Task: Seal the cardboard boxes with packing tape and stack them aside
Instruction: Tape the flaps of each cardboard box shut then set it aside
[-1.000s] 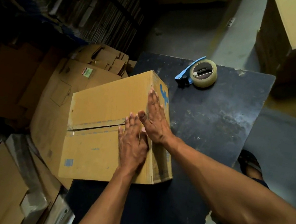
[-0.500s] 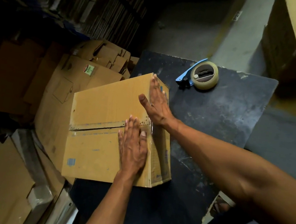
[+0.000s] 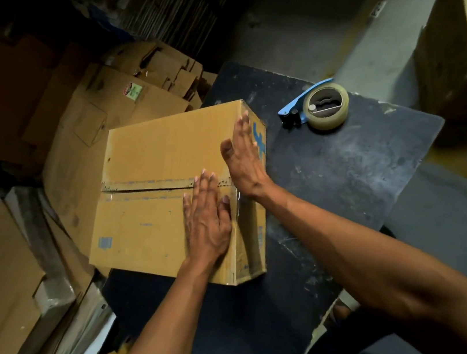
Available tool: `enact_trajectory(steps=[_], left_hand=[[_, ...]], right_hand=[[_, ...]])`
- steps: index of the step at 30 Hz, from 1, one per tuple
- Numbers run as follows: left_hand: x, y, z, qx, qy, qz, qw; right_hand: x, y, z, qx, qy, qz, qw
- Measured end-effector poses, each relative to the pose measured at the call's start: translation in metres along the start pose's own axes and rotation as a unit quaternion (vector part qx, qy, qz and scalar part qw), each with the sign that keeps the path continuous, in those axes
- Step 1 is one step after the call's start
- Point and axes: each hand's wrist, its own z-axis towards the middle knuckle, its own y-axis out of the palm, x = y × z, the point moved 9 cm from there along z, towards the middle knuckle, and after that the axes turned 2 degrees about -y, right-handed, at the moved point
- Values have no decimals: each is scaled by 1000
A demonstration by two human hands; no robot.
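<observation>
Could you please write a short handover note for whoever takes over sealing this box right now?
Left hand: flat, pressing the box top by the seam.
Right hand: flat against the box's right side at the top edge.
Tape dispenser: lying on the dark table beyond the box, untouched.
Done: flaps closed; tape shows at the seam's right end.
Left: whether the whole seam is taped is unclear; check it, then stack aside.

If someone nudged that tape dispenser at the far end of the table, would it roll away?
Probably not. The tape dispenser lies flat on its side on the table, so it would likely slide rather than roll. Its blue handle sticks out on one side, which might make it pivot when pushed.
</observation>
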Motion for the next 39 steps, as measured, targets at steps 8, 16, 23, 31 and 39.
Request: enact_trajectory(steps=[8, 16, 23, 31, 39], left_hand=[[-3, -21, -14, 81, -32, -81, 993], [-12, -22, -67, 118, -61, -140, 981], [-37, -1, -113, 117, -62, -106, 986], [-42, 0, -115, 149, -89, -100, 980], [-50, 7, -122, 144, -128, -100, 976]], right_hand=[[52, 13, -134, -147, -70, -106, 981], [62, 22, -153, -147, -42, -156, 976], [30, 22, -160, -143, -91, -196, 966], [10, -24, -140, -84, -104, -242, 961], [-62, -34, 21, -142, -72, -437, 885]])
